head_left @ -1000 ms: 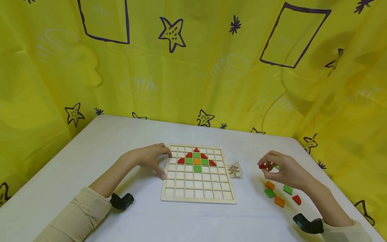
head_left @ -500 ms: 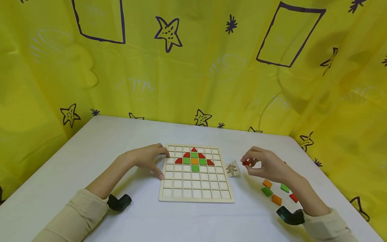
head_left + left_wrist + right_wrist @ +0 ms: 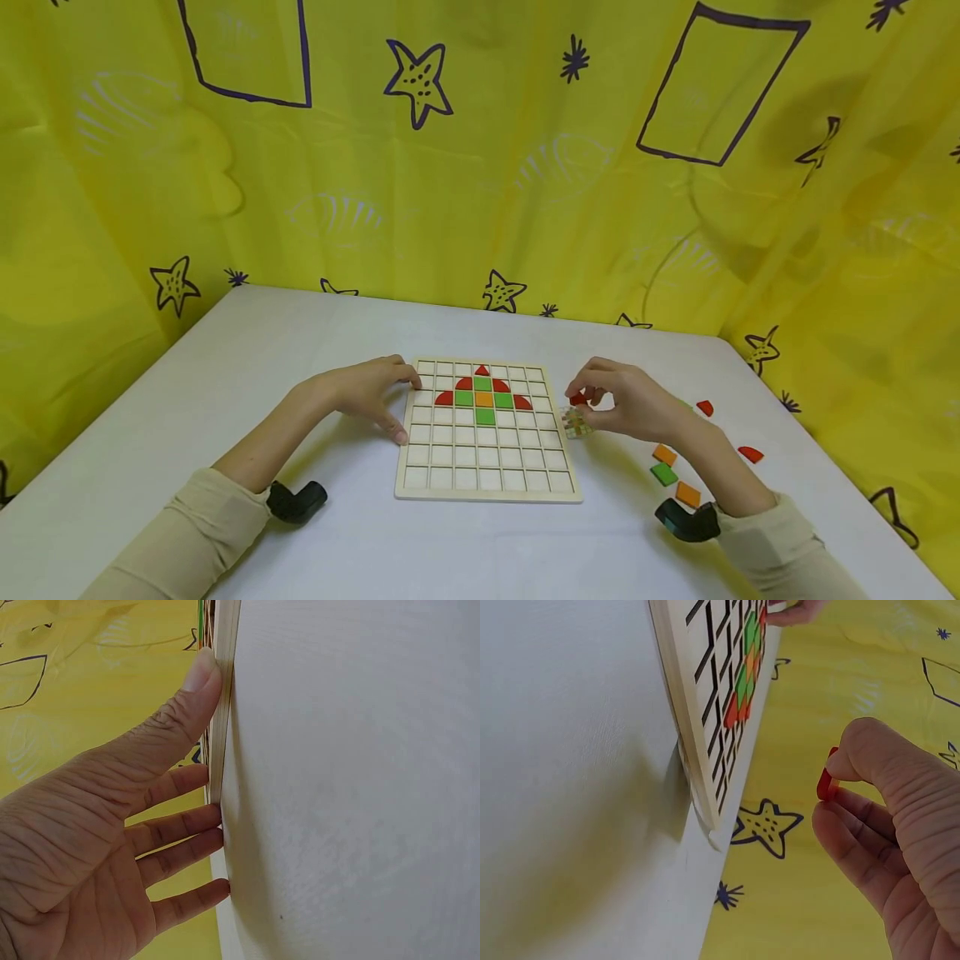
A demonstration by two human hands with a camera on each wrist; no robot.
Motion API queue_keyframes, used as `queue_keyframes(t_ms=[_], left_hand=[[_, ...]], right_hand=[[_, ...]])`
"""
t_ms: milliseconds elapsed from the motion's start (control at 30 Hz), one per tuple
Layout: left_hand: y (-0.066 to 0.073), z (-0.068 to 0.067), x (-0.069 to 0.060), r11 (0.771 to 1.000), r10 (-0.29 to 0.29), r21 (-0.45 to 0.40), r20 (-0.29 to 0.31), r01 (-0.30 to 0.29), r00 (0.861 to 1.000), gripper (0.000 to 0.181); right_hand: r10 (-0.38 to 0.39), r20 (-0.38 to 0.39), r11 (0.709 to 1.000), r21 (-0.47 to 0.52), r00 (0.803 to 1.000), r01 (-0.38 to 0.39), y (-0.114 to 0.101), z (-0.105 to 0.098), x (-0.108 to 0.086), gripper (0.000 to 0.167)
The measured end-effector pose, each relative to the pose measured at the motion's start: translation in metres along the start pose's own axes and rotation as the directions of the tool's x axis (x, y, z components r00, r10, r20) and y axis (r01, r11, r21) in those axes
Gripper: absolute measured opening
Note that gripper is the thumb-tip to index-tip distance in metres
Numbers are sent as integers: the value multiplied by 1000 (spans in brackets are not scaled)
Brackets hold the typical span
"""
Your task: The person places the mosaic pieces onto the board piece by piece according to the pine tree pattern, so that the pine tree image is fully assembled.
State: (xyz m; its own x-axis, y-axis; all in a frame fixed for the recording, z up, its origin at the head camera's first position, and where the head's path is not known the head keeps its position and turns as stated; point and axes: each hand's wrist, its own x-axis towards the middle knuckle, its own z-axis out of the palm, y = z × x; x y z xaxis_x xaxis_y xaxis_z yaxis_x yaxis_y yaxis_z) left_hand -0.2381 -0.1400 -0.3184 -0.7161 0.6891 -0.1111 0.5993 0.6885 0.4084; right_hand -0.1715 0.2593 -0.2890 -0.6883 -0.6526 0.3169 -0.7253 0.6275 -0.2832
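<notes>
A pale wooden grid board (image 3: 487,485) lies flat in the middle of the head view. On it, green squares (image 3: 485,417), an orange square (image 3: 484,399) and red pieces (image 3: 444,399) form a tree-like shape. My left hand (image 3: 367,395) rests at the board's left side; thumb and fingers, fairly straight in the left wrist view, touch its edge. Between thumb and fingertips, my right hand (image 3: 630,404) pinches a small red tile (image 3: 826,780), raised beside the board's right edge. The tile's full outline is hidden by the fingers. Partly beneath that hand is a small pattern card (image 3: 574,428).
Loose tiles lie to the right: orange ones (image 3: 687,495), a green one (image 3: 663,475) and red ones (image 3: 751,454). Part of this group is hidden by the right forearm. A yellow patterned curtain (image 3: 450,183) hangs behind the white table (image 3: 480,550).
My right hand has moved left with the red tile, from above the loose tiles to over the pattern card. The left hand stays at the board's edge. The head view has shifted slightly.
</notes>
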Motion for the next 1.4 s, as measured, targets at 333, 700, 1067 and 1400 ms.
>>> queue_keyframes(t_ms=[333, 700, 1067, 1400], left_hand=[[1, 0, 1, 1000, -11, -5, 2, 11, 1000, 77], [1, 0, 0, 1000, -8, -10, 0, 8, 1000, 78], [3, -1, 1, 1000, -16, -9, 4, 16, 1000, 77], [3, 0, 1, 1000, -14, -2, 8, 14, 1000, 78]], right_hand=[[40, 109, 998, 35, 993, -44, -4, 16, 23, 23], [16, 192, 999, 39, 981, -24, -14, 37, 46, 20], [-17, 278, 1000, 9, 960, 15, -21, 54, 63, 20], [-22, 298, 999, 33, 954, 13, -20, 61, 66, 23]])
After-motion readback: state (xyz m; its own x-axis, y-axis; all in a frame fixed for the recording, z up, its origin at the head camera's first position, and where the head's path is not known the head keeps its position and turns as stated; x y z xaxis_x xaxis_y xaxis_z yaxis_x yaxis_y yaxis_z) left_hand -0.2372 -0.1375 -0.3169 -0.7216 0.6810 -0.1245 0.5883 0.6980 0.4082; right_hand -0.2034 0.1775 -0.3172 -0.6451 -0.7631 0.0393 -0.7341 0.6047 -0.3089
